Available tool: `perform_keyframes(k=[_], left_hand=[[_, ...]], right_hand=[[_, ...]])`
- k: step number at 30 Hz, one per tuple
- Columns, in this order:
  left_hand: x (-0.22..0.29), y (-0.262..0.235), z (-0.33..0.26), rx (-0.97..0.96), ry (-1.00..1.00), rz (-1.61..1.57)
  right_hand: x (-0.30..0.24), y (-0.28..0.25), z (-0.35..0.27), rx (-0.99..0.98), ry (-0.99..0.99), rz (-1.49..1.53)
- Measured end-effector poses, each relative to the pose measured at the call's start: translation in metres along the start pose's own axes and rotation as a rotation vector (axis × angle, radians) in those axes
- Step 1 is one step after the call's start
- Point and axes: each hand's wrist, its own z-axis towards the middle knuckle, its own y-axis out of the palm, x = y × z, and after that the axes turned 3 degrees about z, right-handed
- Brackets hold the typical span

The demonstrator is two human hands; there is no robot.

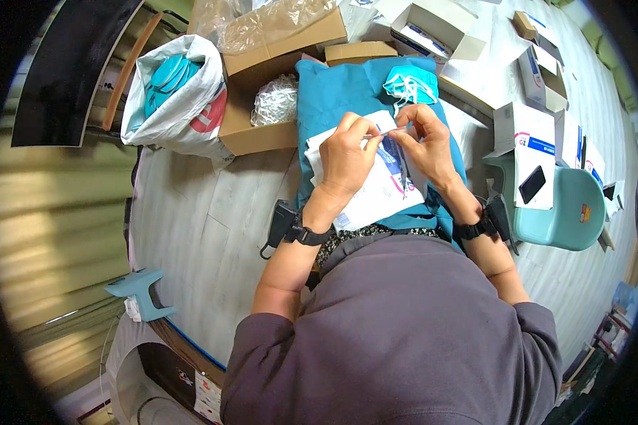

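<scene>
My left hand and my right hand are raised over my lap, fingertips pinched close together. A thin, pale strip runs between them; its exact kind is too small to make out. Beneath my hands lie flat white printed packets with blue and pink markings. They rest on a teal cloth spread over my lap. Just beyond my right hand, a teal face mask with white straps lies on the cloth.
At the far left stands a white sack of teal masks. Beside it, an open cardboard box holds a bundle of white straps. To the right, a mint-green stool bears white cartons and a black phone.
</scene>
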Motion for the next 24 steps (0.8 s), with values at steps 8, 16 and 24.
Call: perform_keyframes(k=[8, 16, 24], left_hand=[[-0.007, -0.002, 0.003, -0.114, 0.114, -0.045], [0.016, -0.008, -0.020, -0.137, 0.271, -0.195], [0.067, -0.077, -0.038, -0.336, 0.206, -0.583]], right_hand=[[-0.008, 0.000, -0.005, -0.114, 0.158, 0.069], [0.029, 0.018, 0.000, 0.121, 0.545, 0.243], [0.033, 0.016, 0.002, 0.052, 0.374, -0.113]])
